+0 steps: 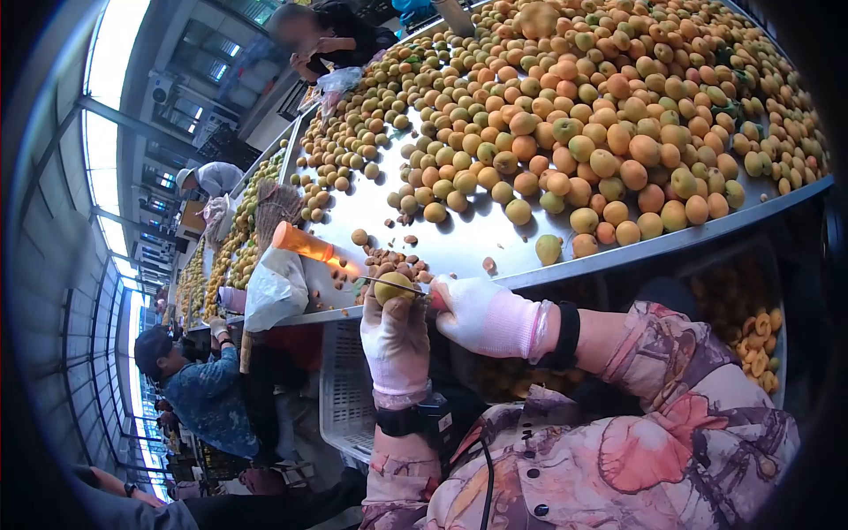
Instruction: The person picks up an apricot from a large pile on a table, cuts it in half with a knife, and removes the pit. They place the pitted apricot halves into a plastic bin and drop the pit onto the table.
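Observation:
A yellow-green apricot (393,287) is held in the fingertips of my left hand (395,349), which wears a white and pink glove. My right hand (486,316), gloved the same way, is closed round the handle of a knife (402,283), whose thin blade lies across the apricot. Just beyond my hands, brown pits (393,263) are heaped on the metal table (477,252). An orange cylinder (302,242) lies on its side by the pits. Many whole apricots (609,132) cover the far and right parts of the table.
Below the table edge stand a white crate (346,389) and a container of cut apricots (758,349). A white plastic bag (276,290) and a brush (276,208) are at the left. Several people work along the tables, one in a blue patterned jacket (210,397).

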